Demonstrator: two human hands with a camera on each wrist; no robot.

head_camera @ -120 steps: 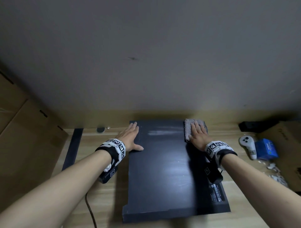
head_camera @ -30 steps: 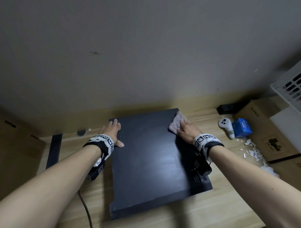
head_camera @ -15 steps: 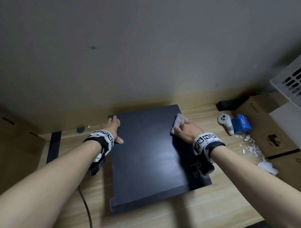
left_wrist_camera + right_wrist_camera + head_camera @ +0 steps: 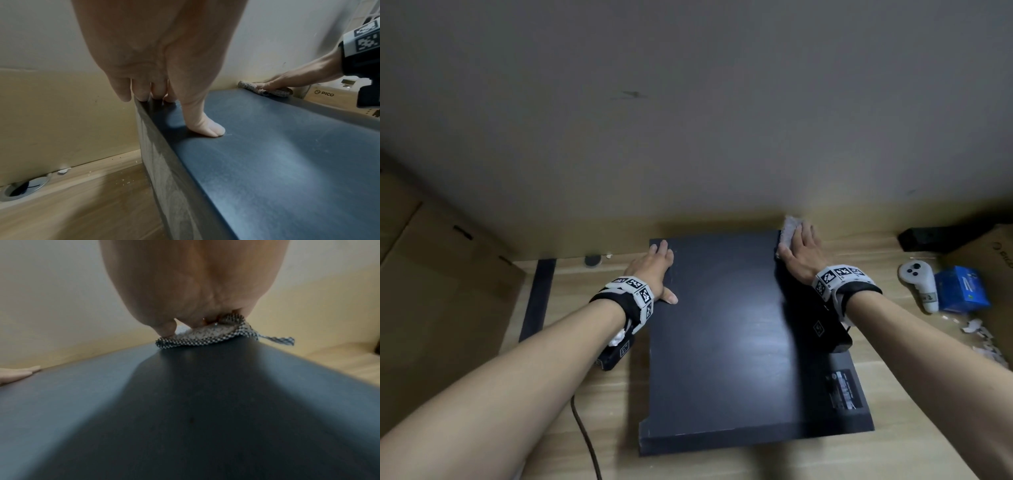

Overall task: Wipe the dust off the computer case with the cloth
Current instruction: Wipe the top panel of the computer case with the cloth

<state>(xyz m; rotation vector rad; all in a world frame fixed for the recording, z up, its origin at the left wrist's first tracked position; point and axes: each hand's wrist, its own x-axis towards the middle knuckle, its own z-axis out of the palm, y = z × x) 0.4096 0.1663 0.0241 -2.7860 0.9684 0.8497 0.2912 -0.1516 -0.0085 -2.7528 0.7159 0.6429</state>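
The black computer case (image 4: 739,325) lies flat on a wooden desk (image 4: 914,428), its far end near the wall. My left hand (image 4: 654,270) rests flat on its far left corner; the thumb (image 4: 205,128) lies on the top panel and the fingers run along the left edge. At the far right corner my right hand (image 4: 799,253) presses a grey checked cloth (image 4: 789,229) onto the panel with flat fingers. In the right wrist view the cloth (image 4: 205,335) bunches under the right hand's fingertips (image 4: 164,331), one corner hanging off the case (image 4: 185,402). The left wrist view also shows the cloth (image 4: 267,91).
A white controller (image 4: 917,284), a blue box (image 4: 962,289), paper scraps (image 4: 983,339) and a cardboard box (image 4: 996,253) lie to the right. Cardboard (image 4: 431,291) and a black strip (image 4: 537,301) stand at the left. A cable (image 4: 585,442) runs near the left arm.
My right hand has slid the cloth along the right side to the far right corner and now lies flatter on it. The left hand stays at the far left corner.
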